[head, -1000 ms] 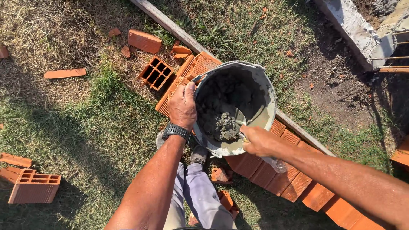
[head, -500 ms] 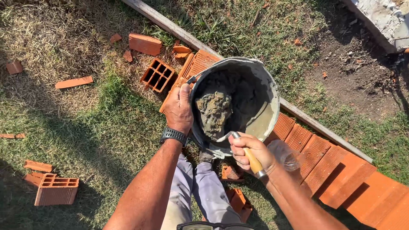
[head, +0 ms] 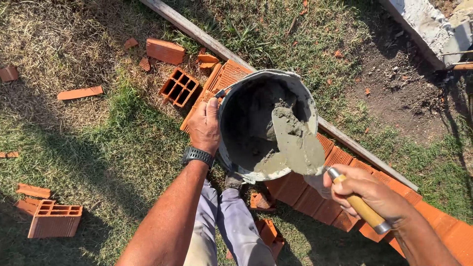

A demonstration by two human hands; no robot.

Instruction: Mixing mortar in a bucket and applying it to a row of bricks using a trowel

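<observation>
My left hand (head: 204, 125), with a dark wristwatch, grips the left rim of a grey bucket (head: 236, 106) smeared with wet mortar and holds it tilted above a low row of orange bricks (head: 305, 194). My right hand (head: 372, 197) is closed on the wooden handle of a trowel (head: 295, 143). The trowel's blade is loaded with grey mortar and lies across the bucket's right rim. My legs in grey trousers (head: 231, 221) show below the bucket.
A long wooden plank (head: 197, 32) runs diagonally beside the brick row. Hollow bricks (head: 180, 87) and broken pieces (head: 165, 49) lie on the grass; another hollow brick (head: 54, 219) sits at lower left. A concrete slab (head: 419, 22) and bare soil are at upper right.
The trowel has come up out of the bucket carrying a load of mortar, and my right hand has drawn back to the right. My left hand stays on the rim.
</observation>
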